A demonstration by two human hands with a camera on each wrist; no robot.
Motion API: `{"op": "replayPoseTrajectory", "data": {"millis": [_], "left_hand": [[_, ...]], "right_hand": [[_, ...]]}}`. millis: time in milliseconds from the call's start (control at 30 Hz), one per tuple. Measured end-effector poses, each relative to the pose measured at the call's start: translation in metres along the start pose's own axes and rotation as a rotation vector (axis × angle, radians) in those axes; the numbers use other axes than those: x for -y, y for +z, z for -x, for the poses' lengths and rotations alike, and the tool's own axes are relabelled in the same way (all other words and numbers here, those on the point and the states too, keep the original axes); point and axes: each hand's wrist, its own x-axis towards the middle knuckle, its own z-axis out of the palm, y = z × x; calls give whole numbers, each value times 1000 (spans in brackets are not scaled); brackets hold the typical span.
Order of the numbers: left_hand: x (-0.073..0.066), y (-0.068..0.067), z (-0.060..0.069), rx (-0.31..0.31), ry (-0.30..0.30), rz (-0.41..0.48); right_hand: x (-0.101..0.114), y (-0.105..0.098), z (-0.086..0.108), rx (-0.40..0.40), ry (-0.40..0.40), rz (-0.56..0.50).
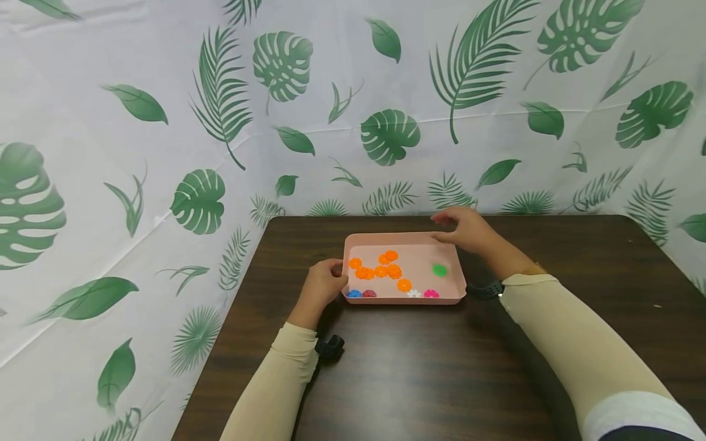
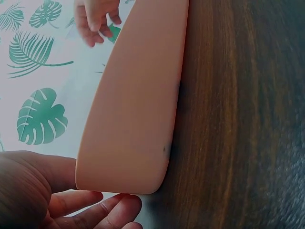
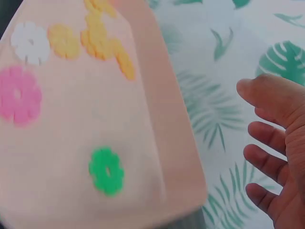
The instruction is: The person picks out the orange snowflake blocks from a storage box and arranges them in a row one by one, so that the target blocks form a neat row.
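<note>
On the dark wood-grain counter (image 1: 408, 373), the head view shows a pink tray (image 1: 405, 301) with orange flower-shaped discs (image 1: 394, 271) at left and middle, a green disc (image 1: 439, 270) at right, and blue (image 1: 354, 294), dark red (image 1: 368, 294), white (image 1: 413, 294) and bright pink discs (image 1: 431, 294) along the near wall. In the left wrist view, the left hand (image 2: 33, 191) grips the tray's left end. In the right wrist view, the right hand (image 3: 295, 148) hangs beside the far wall, thumb and loosely bent fingers well apart, holding nothing.
</note>
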Motion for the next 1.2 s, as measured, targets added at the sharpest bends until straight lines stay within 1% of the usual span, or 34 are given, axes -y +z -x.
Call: {"op": "replayPoseTrajectory", "data": {"millis": [67,200,300,400,667,800,867,967,1033,1100,1200], "left_hand": [[-1,0,0,2,-5,4],[-2,0,1,2,-11,1],[-2,1,1,-4,-8,-6],[-2,2,0,-8,-4,-13],[-4,2,-1,6,-19,-9],[-4,1,-1,7,-19,-7],[-4,1,-2,6,-15,-5],[-2,1,-2,6,-14,-4],[-1,1,-2,3,-13,-5],[0,1,-2,3,-14,-4],[2,1,-2,4,-15,1]], "right_hand": [[7,7,-4,2,-23,-6],[21,18,-10,34,-36,-48],[28,26,-14,60,-37,-102],[32,36,-18,77,-34,-134],[47,59,-27,125,-23,-102],[54,67,-30,182,-30,-76],[56,71,-30,228,4,-71],[56,77,-31,302,87,-97],[55,80,-31,338,135,-114],[54,83,-31,356,145,-110],[52,86,-31,358,140,-82]]}}
